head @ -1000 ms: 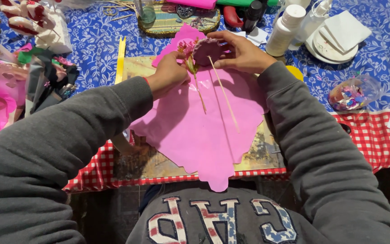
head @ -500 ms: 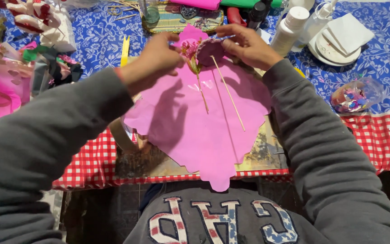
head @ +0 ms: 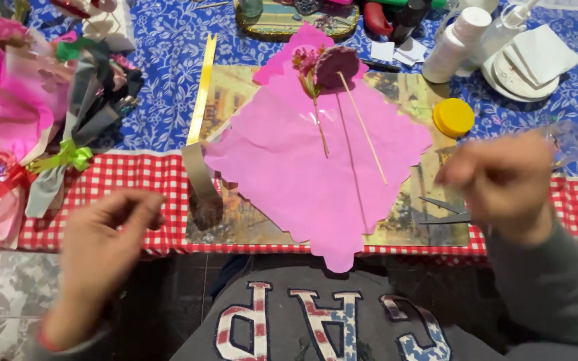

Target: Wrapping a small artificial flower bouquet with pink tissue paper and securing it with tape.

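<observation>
A pink paper sheet [head: 302, 167] lies as a diamond on a picture board [head: 409, 220] at the table's near edge. Near its top corner rest a small pink flower sprig [head: 307, 63] and a dark purple flower on a wooden stick [head: 338, 65]. My left hand [head: 102, 247] hovers low at the left, off the table edge, fingers loosely curled and empty. Blurred, my right hand [head: 503, 177] hangs at the right above the board, fingers closed with nothing seen in them. Neither hand touches the paper.
A yellow ribbon strip [head: 201, 93] lies left of the sheet. Wrapped flower bundles [head: 28, 113] crowd the far left. A yellow lid [head: 453, 117], white bottle [head: 456, 43], stacked white plates [head: 523, 63], a clear cup [head: 566, 140] and scissors [head: 446, 210] sit at the right.
Both hands have left the flowers at the sheet's top corner and pulled back toward me, left hand to the left, right hand to the right. The flowers now lie uncovered on the paper.
</observation>
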